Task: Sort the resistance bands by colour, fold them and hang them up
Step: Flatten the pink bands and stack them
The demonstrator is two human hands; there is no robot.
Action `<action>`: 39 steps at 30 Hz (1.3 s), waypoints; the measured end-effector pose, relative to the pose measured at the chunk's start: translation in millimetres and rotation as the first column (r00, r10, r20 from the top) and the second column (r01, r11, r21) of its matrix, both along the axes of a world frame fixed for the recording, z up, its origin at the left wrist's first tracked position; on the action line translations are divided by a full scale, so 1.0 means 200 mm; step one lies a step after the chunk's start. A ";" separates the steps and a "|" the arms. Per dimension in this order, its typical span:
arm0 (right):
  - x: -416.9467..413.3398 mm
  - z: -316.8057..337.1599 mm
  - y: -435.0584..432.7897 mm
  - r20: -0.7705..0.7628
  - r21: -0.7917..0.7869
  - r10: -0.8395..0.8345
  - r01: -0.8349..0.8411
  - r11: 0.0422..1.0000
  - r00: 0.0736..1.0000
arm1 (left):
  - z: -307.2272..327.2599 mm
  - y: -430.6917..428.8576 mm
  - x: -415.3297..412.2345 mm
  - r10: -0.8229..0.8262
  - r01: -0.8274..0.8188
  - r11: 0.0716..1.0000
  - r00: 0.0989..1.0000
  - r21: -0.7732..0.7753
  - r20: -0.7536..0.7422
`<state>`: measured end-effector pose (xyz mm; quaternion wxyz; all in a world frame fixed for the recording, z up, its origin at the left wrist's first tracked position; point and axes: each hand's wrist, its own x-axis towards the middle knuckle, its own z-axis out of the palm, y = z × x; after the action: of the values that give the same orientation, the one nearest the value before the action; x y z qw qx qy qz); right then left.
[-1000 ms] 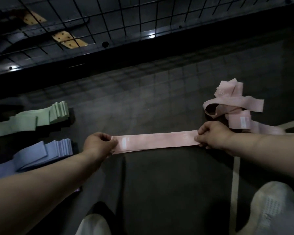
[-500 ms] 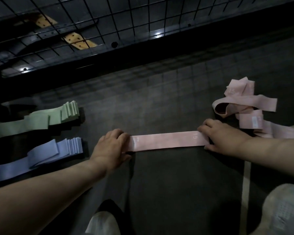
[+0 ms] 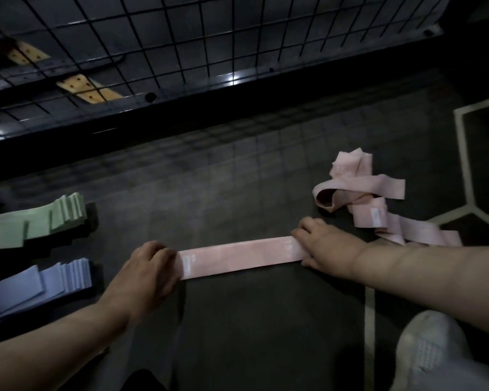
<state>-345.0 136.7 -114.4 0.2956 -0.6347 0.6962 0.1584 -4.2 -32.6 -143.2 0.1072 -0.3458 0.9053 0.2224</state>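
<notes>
A pink resistance band (image 3: 237, 256) lies flat and straight on the dark floor in front of me. My left hand (image 3: 150, 275) presses down on its left end, fingers laid over the edge beside a small white label. My right hand (image 3: 322, 246) presses on its right end with flat fingers, next to the printed number 15. A loose tangle of several pink bands (image 3: 362, 198) lies just beyond my right hand. At far left sit a folded stack of green bands (image 3: 40, 221) and, below it, a folded stack of blue bands (image 3: 48, 283).
A black wire grid panel (image 3: 181, 38) runs across the top on a dark base. Pale floor lines (image 3: 463, 153) mark the right side. My white shoe (image 3: 435, 354) is at the bottom right.
Both hands went from pinching the band's ends to pressing them flat on the floor. The view has shifted to the right.
</notes>
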 end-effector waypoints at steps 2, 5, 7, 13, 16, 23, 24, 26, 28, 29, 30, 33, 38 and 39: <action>0.00 0.02 0.01 0.003 -0.013 -0.011 0.011 1.000 1.000 | 0.00 0.00 0.00 -0.006 0.006 1.000 1.000 -0.021 -0.006; -0.03 0.04 0.02 -0.050 -0.155 -0.046 0.037 0.987 0.998 | 0.02 0.01 -0.01 0.031 -0.032 0.999 0.999 -0.030 -0.034; -0.08 0.03 0.01 -0.184 -0.283 -0.045 -0.009 0.959 0.982 | 0.05 0.01 -0.04 0.075 -0.077 0.996 0.996 -0.045 -0.040; -0.28 0.06 -0.12 -0.487 -0.139 -0.094 0.030 0.990 0.868 | 0.13 0.03 -0.21 0.133 -0.144 0.984 0.985 -0.100 -0.114; -0.35 0.15 -0.21 -0.392 -0.272 -0.199 0.093 0.958 0.898 | 0.20 0.03 -0.33 0.127 -0.137 0.989 0.977 -0.048 -0.173; -0.26 0.42 -0.42 0.563 -0.517 -0.351 0.650 0.556 0.748 | 0.42 0.02 -0.68 0.286 -0.114 0.901 0.882 0.419 -0.375; -0.23 0.44 -0.45 0.654 -0.488 -0.316 0.702 0.519 0.687 | 0.44 0.01 -0.74 0.339 -0.117 0.861 0.858 0.495 -0.387; -0.17 0.46 -0.50 0.777 -0.392 -0.276 0.778 0.491 0.566 | 0.48 -0.01 -0.82 0.525 -0.123 0.713 0.746 0.691 -0.409; -0.10 0.44 -0.54 0.825 -0.300 -0.287 0.807 0.508 0.487 | 0.48 -0.04 -0.88 0.664 -0.131 0.590 0.641 0.797 -0.386; -0.07 0.43 -0.56 0.836 -0.262 -0.302 0.816 0.514 0.459 | 0.47 -0.05 -0.89 0.692 -0.143 0.564 0.620 0.813 -0.371; -0.04 0.43 -0.57 0.850 -0.224 -0.314 0.829 0.512 0.423 | 0.47 -0.07 -0.90 0.713 -0.155 0.546 0.603 0.824 -0.359; 0.01 0.42 -0.61 0.877 -0.130 -0.342 0.853 0.506 0.337 | 0.47 -0.09 -0.91 0.764 -0.205 0.532 0.534 0.821 -0.362; 0.04 0.46 -0.61 0.854 -0.145 -0.319 0.778 0.612 0.410 | 0.46 -0.13 -0.87 0.778 -0.222 0.527 0.514 0.820 -0.361; 0.04 0.46 -0.61 0.823 -0.179 -0.318 0.746 0.641 0.471 | 0.47 -0.14 -0.86 0.779 -0.201 0.511 0.520 0.836 -0.352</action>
<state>-336.1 15.2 -21.9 0.3979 -0.4316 0.6995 -0.4075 -177.0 -60.9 -48.7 -0.1948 -0.4288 0.5561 0.6848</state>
